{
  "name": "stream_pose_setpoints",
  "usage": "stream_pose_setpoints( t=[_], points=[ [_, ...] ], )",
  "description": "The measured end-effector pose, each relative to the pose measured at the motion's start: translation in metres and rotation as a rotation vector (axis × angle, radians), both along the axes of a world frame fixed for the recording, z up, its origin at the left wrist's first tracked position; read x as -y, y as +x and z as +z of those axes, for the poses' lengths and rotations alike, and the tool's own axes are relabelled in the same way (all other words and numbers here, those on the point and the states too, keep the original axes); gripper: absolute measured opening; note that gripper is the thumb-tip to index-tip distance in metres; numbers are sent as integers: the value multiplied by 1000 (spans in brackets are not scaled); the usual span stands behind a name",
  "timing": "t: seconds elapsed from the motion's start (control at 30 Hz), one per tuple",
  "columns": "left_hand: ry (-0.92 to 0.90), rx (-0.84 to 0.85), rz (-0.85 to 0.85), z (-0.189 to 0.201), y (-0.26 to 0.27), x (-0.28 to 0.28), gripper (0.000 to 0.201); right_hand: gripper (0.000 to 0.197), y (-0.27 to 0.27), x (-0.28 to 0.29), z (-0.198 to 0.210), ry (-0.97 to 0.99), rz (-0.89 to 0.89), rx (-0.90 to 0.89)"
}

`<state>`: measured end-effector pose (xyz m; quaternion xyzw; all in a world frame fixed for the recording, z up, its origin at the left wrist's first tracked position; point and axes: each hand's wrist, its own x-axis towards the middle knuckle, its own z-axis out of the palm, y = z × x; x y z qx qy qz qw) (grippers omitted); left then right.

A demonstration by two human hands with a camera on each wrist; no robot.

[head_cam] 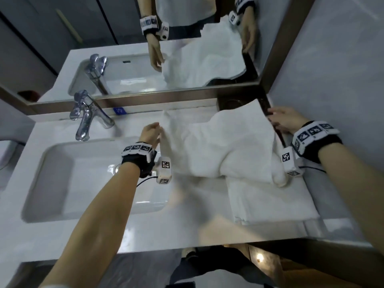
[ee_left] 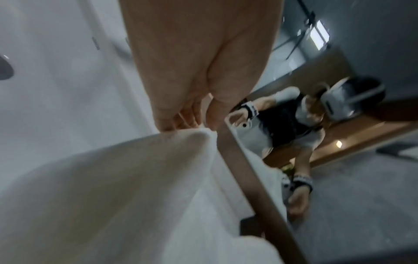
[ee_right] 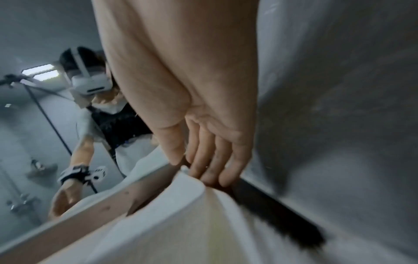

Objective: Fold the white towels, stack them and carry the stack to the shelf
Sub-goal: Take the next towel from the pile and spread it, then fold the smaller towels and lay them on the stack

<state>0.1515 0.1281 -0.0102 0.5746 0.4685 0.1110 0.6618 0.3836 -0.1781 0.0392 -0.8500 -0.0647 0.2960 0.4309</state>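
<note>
Folding step under way, judging by the layout: white surface (head_cam: 187, 231) beside the sink, carrying an unfolded towel (head_cam: 228, 146) stretched and lifted above a folded towel (head_cam: 270, 202). Next, probably: bringing held corners together, edges aligned. Left hand (head_cam: 150, 132) pinching the left corner; right hand (head_cam: 285, 119) pinching the far right corner near the wall.

**Counter and what sits on it**

White vanity counter (head_cam: 87, 235) with sunken basin (head_cam: 62, 179) at left, chrome tap (head_cam: 87, 115) behind it. Folded towel (head_cam: 270, 200) lies flat at right; a loose towel (head_cam: 228, 146) drapes partly over it.
</note>
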Motion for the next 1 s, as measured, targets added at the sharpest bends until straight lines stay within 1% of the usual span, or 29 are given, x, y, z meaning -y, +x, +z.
stream_pose_setpoints(
  t=[0.07, 0.1, 0.13, 0.2, 0.27, 0.37, 0.4, 0.47, 0.5, 0.53, 0.63, 0.67, 0.73, 0.8, 0.87, 0.93, 1.0],
  points=[
    [30, -124, -53, -17, -2, 11, 31, 48, -9, 2, -8, -95, -7, -55],
    [51, -206, -104, -25, -4, 16, 33, 54, -13, 5, -10, -155, 12, -61],
    [67, -280, -144, -33, -7, 18, 42, 58, -17, 9, -13, -208, 31, -64],
    [72, -349, -179, -44, -13, 23, 61, 56, -23, 15, -17, -290, 78, -67],
    [77, -329, -176, -49, -20, 27, 64, 48, -29, 20, -20, -329, 110, -40],
    [-16, -244, -77, -58, -34, 30, 59, 41, -36, 22, -17, -377, 130, -5],
    [-39, -210, -54, -60, -40, 31, 53, 39, -37, 21, -14, -394, 142, -4],
    [-26, -139, -55, -61, -53, 36, 28, 33, -40, 21, -7, -398, 152, -11],
    [-11, -96, -55, -58, -58, 37, 20, 33, -40, 22, -4, -366, 147, -16],
    [0, -44, -51, -54, -62, 38, 18, 35, -40, 23, -1, -298, 129, -37],
    [10, 138, -37, -35, -67, 34, 20, 39, -40, 29, 10, 22, -2, -138],
    [40, 165, -31, -28, -66, 31, 22, 38, -40, 31, 13, 122, -36, -150],
    [144, 156, -4, -16, -60, 25, 18, 38, -38, 33, 20, 249, -85, -120],
    [274, 87, 16, -9, -53, 19, 21, 37, -36, 35, 23, 289, -154, -62],
    [339, -25, -18, -9, -48, 15, 23, 35, -37, 37, 20, 262, -190, -24],
    [329, -195, -109, -14, -49, 17, 29, 35, -43, 41, 13, 181, -161, 13],
    [219, -346, -205, -24, -55, 27, 41, 35, -51, 48, 4, 55, -82, 20]
  ],
)
